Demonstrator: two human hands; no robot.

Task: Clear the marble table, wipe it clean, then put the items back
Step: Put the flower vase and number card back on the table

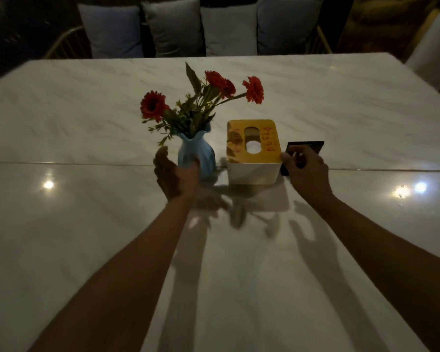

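Note:
A blue ribbed vase (pixel 198 151) with red flowers (pixel 153 105) stands upright near the middle of the marble table (pixel 87 123). My left hand (pixel 174 174) is spread beside the vase's left side, thumb touching its lower front, fingers not closed round it. Right of the vase stands a white tissue box (pixel 252 171) with a yellow wooden lid (pixel 253 141). My right hand (pixel 306 171) pinches a black card stand (pixel 308 146) just right of the box; its thumb lies near the lid's corner.
A bench with several grey cushions (pixel 175 26) runs along the table's far edge. A white chair (pixel 434 47) stands at the far right corner. A seam crosses the tabletop, and lamp reflections shine at both sides.

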